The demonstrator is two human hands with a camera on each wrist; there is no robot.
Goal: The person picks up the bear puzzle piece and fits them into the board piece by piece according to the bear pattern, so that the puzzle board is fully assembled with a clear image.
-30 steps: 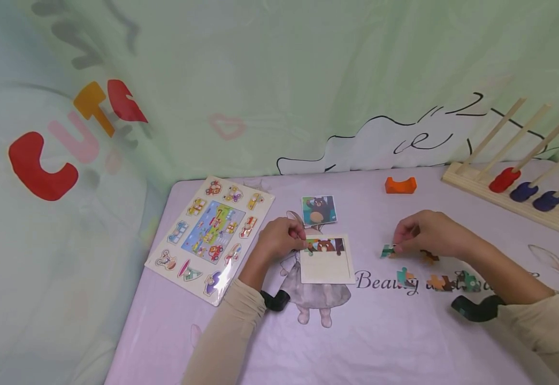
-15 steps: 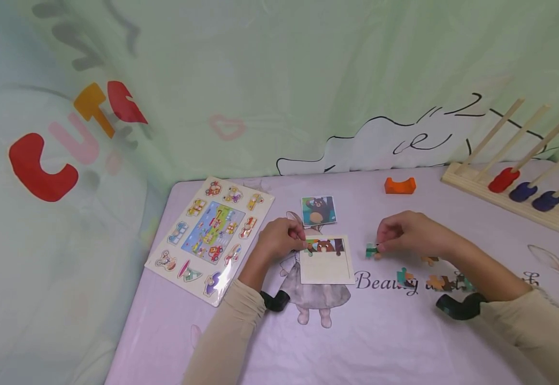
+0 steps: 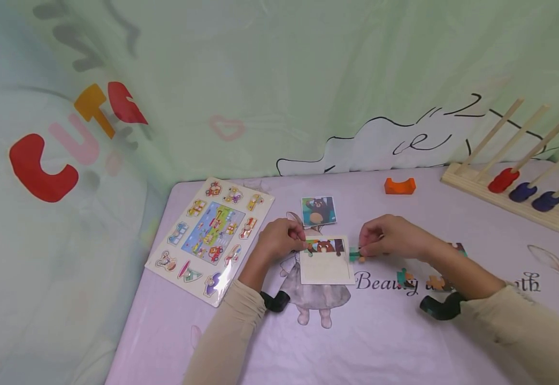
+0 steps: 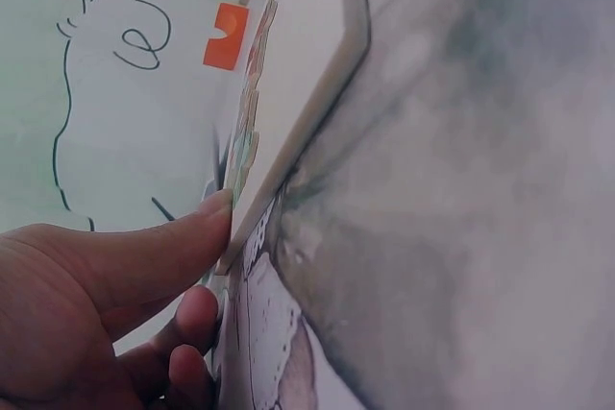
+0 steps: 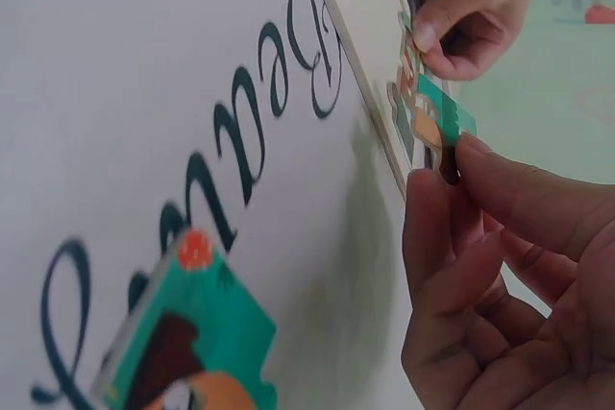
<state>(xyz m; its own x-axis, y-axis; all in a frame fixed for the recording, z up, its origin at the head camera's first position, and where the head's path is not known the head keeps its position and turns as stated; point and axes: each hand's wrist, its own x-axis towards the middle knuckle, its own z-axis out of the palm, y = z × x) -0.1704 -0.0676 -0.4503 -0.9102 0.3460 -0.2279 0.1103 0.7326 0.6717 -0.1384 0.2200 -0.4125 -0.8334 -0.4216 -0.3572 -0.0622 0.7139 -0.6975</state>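
Note:
My left hand (image 3: 281,239) pinches the upper left corner of a small wooden puzzle board (image 3: 327,270); in the left wrist view the thumb (image 4: 183,242) lies along its upper side. A row of fitted pieces with a bear's head (image 3: 325,246) fills the board's top; bare wood shows below. Just right of the board, my right hand (image 3: 390,235) holds a green and orange jigsaw piece (image 3: 354,254) between thumb and fingers. The right wrist view shows this piece (image 5: 437,117) tilted, overlapping the board's edge (image 5: 370,93).
A bear picture card (image 3: 319,210) lies behind the board. Left of it is a vehicle peg puzzle (image 3: 197,289). Loose jigsaw pieces (image 3: 406,278) lie near the right forearm, partly hidden by it. An orange block (image 3: 399,186) and a wooden peg rack (image 3: 472,184) stand at the back right.
My right hand has moved left with the jigsaw piece, from among the loose pieces to the board's right edge. My left hand and the board have stayed put.

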